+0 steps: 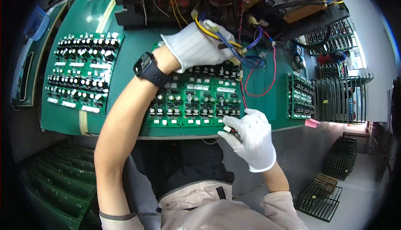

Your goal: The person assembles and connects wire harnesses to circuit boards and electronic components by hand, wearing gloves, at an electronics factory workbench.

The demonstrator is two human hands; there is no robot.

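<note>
At green bench (pixel 261 106) edge, ribbed-gloved right hand (pixel 252 137) pinching blocky white connector (pixel 227 128), pointing left, long axis unclear; gloved left hand (pixel 198 46) at looped wires (pixel 249 60), can't tell grip

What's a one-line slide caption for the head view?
Left hand among wires, right hand pinching a white connector beside circuit boards.
</note>
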